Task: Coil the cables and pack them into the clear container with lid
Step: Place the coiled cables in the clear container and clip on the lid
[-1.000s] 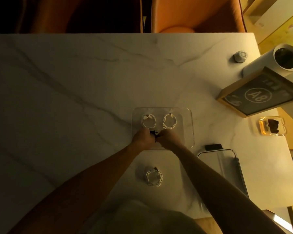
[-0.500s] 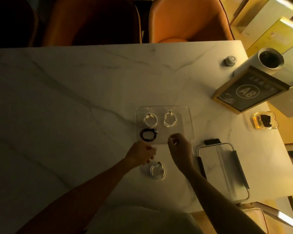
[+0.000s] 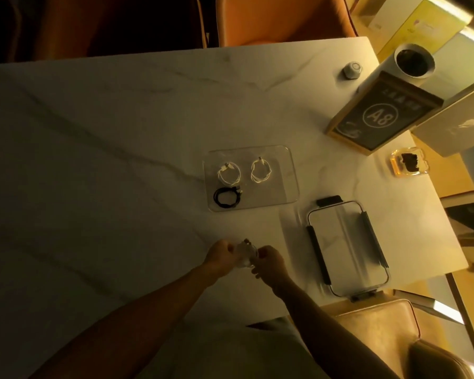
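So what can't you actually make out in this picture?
- Head view: the white cable between the left hand and right hand is motion-blurred and partly covered by the fingers, so its coil shape is unclear.
- The small print on the A8 sign is too small.
- The dark contents of the amber dish are too dim.

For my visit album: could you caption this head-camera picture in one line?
Both hands, left and right, hold a coiled white cable; three coils already lie in the clear container.
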